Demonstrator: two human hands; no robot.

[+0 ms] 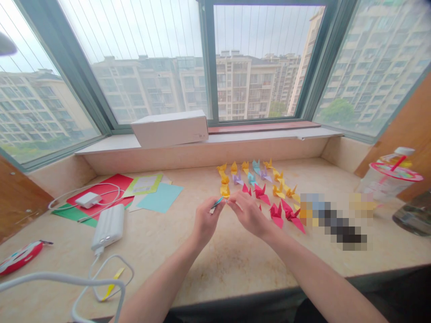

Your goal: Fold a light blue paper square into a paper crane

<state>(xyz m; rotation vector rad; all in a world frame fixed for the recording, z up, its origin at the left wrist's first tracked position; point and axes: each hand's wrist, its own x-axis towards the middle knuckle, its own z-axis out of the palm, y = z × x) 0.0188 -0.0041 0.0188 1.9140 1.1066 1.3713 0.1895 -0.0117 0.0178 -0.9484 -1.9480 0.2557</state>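
My left hand [205,220] and my right hand [247,211] meet over the middle of the marble counter [235,260], both pinched on a small teal folded paper [218,202] held between them. Just beyond my fingers lie several finished paper cranes: yellow ones [225,179], red ones [279,211], and pale blue and lilac ones [251,177], set out in rows.
Loose coloured paper sheets [160,197] lie at the left with a white charger [88,199], a white power bank [108,226] and cables. A white box [170,128] sits on the window sill. A plastic cup with a red straw [390,177] stands at right.
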